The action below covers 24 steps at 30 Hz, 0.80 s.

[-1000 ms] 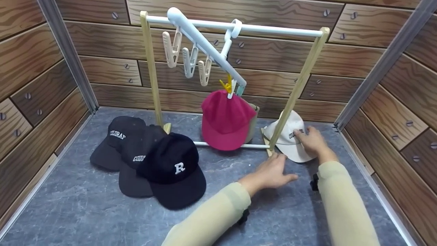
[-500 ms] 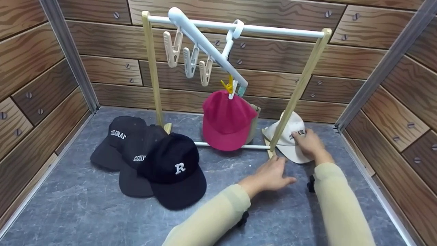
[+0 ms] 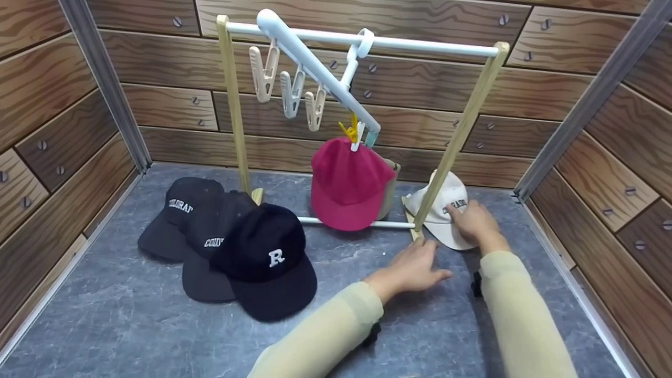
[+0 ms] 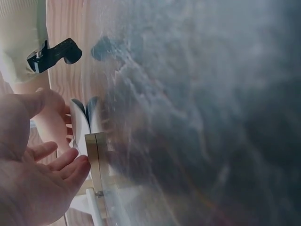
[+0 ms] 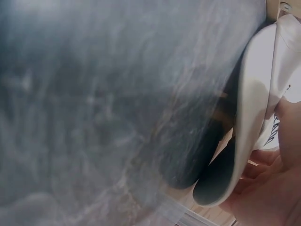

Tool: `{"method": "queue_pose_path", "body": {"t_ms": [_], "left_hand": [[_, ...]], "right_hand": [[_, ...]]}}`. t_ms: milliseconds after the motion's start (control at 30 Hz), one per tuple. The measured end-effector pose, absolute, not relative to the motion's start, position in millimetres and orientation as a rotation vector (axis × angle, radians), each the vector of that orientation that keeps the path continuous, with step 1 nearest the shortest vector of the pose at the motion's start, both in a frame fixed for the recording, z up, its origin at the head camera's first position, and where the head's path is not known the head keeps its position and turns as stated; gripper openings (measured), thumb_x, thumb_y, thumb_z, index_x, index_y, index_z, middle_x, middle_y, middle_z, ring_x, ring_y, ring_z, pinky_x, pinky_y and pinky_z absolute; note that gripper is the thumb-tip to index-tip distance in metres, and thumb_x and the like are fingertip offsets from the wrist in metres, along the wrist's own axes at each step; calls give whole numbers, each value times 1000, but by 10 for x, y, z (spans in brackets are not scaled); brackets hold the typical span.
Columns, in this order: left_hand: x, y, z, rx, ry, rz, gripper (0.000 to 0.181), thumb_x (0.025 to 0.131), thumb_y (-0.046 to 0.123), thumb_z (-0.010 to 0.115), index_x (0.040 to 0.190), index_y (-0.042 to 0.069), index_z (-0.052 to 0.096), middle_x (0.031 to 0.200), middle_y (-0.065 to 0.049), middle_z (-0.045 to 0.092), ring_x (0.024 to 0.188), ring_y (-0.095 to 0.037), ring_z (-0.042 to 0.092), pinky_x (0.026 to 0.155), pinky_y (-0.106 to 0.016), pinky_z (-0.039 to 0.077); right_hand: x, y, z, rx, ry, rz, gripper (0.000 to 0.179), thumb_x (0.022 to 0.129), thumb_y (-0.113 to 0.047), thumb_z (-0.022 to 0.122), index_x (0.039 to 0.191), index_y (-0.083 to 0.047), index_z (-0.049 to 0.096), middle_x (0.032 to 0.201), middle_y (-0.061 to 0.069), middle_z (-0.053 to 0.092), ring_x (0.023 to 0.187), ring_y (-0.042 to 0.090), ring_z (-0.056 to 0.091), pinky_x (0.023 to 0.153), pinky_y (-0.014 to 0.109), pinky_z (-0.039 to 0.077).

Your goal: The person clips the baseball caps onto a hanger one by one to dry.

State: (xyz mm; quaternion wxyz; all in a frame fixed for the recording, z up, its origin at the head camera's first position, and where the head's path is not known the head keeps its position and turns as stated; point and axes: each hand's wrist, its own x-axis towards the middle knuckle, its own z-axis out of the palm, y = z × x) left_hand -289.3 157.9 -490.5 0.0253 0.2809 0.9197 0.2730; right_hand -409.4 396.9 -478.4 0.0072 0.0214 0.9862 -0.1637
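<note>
In the head view my right hand (image 3: 476, 224) is at the front right of a white cap (image 3: 446, 231) with dark lettering. Its thumb lies against the crown, and the fingers curl at the side of the brim (image 5: 256, 89). The cap rests on the floor, partly behind the right post of a hanging rack (image 3: 457, 144). My left hand (image 3: 409, 265) reaches to the wooden foot (image 4: 94, 157) of that post, fingertips at its end, thumb held apart. A crimson cap (image 3: 349, 184) hangs from clips on the hanger bar (image 3: 320, 73), with a beige cap (image 3: 391, 184) partly hidden behind it.
Several dark caps overlap at the left, the foremost a navy cap (image 3: 268, 257) with a white R. Clothespins (image 3: 264, 73) hang from the bar's left part. Wood-patterned walls (image 3: 614, 184) enclose the grey floor (image 3: 157, 325).
My right hand has shifted slightly left, and the white cap's brim has turned a little to the left with it. The left hand has barely moved.
</note>
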Motion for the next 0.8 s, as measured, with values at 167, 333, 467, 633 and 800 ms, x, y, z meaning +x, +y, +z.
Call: {"method": "queue_pose_path", "body": {"t_ms": [167, 333, 467, 633, 800], "left_hand": [[-2890, 1588, -4907, 867, 2851, 823, 61, 104, 57, 74, 144, 13, 60, 134, -5, 60, 122, -19, 64, 105, -34, 55], [-2890, 1595, -4914, 864, 2845, 794, 63, 105, 58, 72, 148, 13, 59, 140, -6, 59, 131, -19, 61, 110, -33, 53], [-2892, 1596, -4921, 857, 2850, 778, 63, 106, 58, 71, 148, 13, 59, 147, -8, 58, 140, -21, 59, 115, -34, 50], [-2884, 1593, -4922, 864, 2853, 769, 61, 105, 59, 72, 144, 13, 60, 137, -5, 59, 129, -18, 62, 109, -33, 53], [-2879, 1587, -4924, 864, 2856, 776, 59, 105, 59, 72, 140, 14, 61, 130, -2, 58, 121, -17, 62, 104, -33, 55]], "right_hand": [[-4131, 3958, -4783, 83, 3094, -627, 95, 115, -56, 50, 158, 25, 25, 155, 53, 35, 144, 68, 40, 121, 73, 35], [-4181, 3941, -4792, -27, 3198, -662, 86, 113, -40, 61, 171, 10, 20, 173, 39, 20, 153, 64, 32, 122, 76, 32], [-4201, 3931, -4801, -101, 3181, -669, 81, 114, -34, 59, 170, 11, 21, 172, 40, 25, 155, 62, 31, 125, 73, 28], [-4188, 3950, -4820, -73, 3125, -686, 83, 115, -37, 54, 169, 15, 18, 166, 46, 31, 153, 62, 35, 127, 70, 28], [-4160, 3974, -4823, -37, 3124, -662, 81, 116, -42, 54, 167, 14, 26, 158, 46, 44, 145, 63, 46, 121, 72, 36]]}}
